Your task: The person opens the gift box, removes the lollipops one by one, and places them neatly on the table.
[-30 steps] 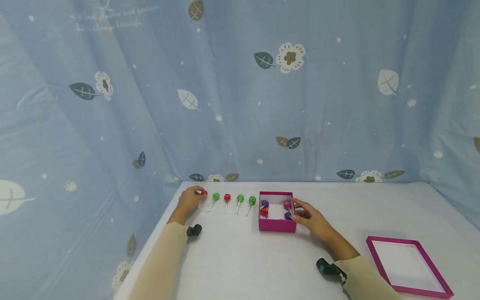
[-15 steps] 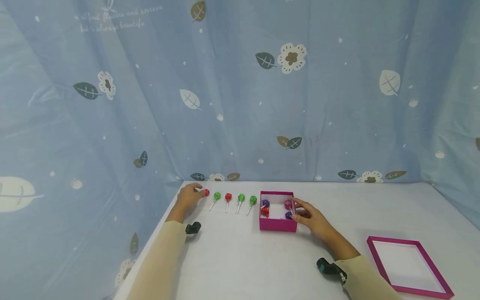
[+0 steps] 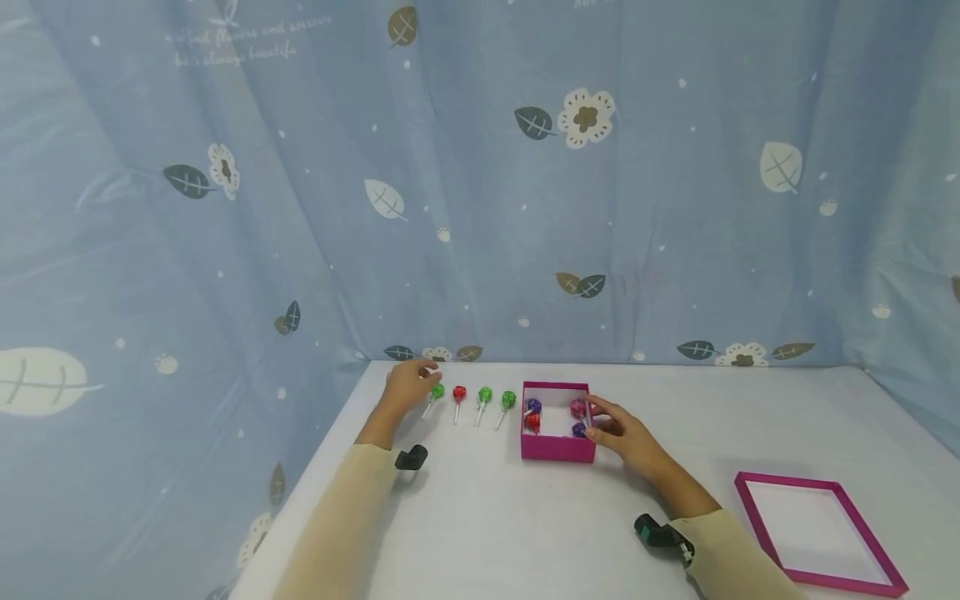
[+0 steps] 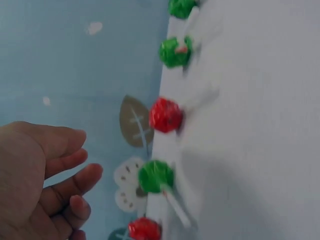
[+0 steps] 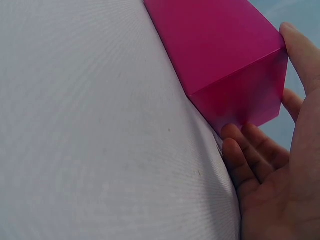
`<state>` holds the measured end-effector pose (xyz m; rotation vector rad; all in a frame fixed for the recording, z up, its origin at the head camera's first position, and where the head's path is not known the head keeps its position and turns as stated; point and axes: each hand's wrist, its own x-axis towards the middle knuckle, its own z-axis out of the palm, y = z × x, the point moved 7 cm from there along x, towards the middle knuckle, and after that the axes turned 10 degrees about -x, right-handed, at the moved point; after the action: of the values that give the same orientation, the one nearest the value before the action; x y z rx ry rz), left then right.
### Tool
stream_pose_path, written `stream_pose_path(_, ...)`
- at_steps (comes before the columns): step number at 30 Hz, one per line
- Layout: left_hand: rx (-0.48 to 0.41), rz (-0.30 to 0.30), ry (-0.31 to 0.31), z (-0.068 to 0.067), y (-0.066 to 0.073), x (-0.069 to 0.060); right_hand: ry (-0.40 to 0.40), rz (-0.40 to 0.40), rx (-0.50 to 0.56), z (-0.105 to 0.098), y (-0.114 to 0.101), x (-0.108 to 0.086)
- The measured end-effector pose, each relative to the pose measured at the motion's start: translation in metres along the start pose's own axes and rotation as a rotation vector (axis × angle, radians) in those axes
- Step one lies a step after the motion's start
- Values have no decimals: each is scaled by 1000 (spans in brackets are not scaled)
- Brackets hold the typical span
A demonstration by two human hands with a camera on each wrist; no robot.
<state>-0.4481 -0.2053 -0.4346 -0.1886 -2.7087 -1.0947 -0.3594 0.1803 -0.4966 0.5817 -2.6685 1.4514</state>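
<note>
Green wrapper, white stick: the nearest green lollipop (image 3: pixel 437 391) lies at the far left of a white-covered table (image 3: pixel 480 517), just right of the fingertips of a person's left hand (image 3: pixel 408 383). Its ball points to the table's back edge; its stick slants toward the person and a little left. The left hand is far the nearer of the two, its thumb and fingers loosely bent, parted and holding nothing, as the left-wrist view shows.

Along the row to the right sit a red lollipop (image 3: pixel 459 392), a second green lollipop (image 3: pixel 485 394) and a third green lollipop (image 3: pixel 508 400); another red lollipop (image 4: pixel 145 229), masked by the hand from above, shows at the wrist view's lower edge.

Beyond the row, the right hand (image 3: pixel 630 437) grips the right wall of a magenta box (image 3: pixel 557 450), thumb and fingers bent against it. Inside are two purple lollipops (image 3: pixel 534 406), a red-wrapped one (image 3: pixel 533 422) and a pink one (image 3: pixel 577 408).

A magenta-rimmed lid (image 3: pixel 817 531) lies hollow side up at right. No brand is legible on the wrappers; behind, white script on the blue curtain (image 3: pixel 465 250) reads in part "flowers and sorrows" and "always beautiful", its last letters faint.
</note>
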Motion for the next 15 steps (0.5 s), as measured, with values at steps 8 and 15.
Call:
stream_pose_path(8, -35, 80, -58, 19, 54, -7, -1, 27, -4, -1, -9, -3)
stream_pose_path(15, -38, 148, -141, 44, 92, -13, -36, 33, -16, -8, -40, -13)
